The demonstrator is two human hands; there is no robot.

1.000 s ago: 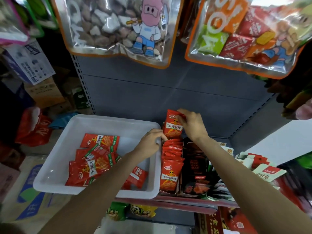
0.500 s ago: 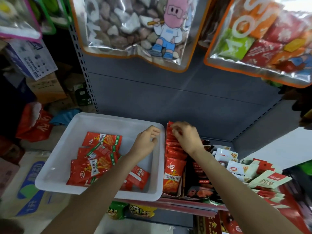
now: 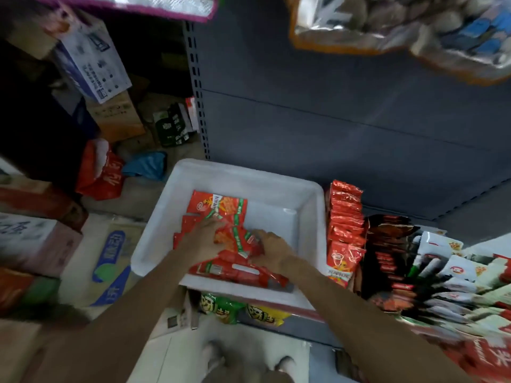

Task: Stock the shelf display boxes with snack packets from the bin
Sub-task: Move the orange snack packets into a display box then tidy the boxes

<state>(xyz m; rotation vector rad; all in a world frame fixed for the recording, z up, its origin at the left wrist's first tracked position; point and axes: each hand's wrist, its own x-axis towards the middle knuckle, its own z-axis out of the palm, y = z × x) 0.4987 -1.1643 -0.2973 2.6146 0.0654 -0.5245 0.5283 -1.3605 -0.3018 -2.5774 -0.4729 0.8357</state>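
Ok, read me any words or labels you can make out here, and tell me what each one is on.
"呀土", roughly: on the green bag and the yellow bag below the bin.
Red snack packets in the bin: print too blurred to read.
White carton, top left: print too small to read.

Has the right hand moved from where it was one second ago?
Yes. The right hand left the row of red snack packets standing in the shelf display box and went left, into the white plastic bin, onto the loose packets there.

Both hands (image 3: 203, 239) (image 3: 272, 251) on red packets (image 3: 235, 239) in white bin (image 3: 309, 217)
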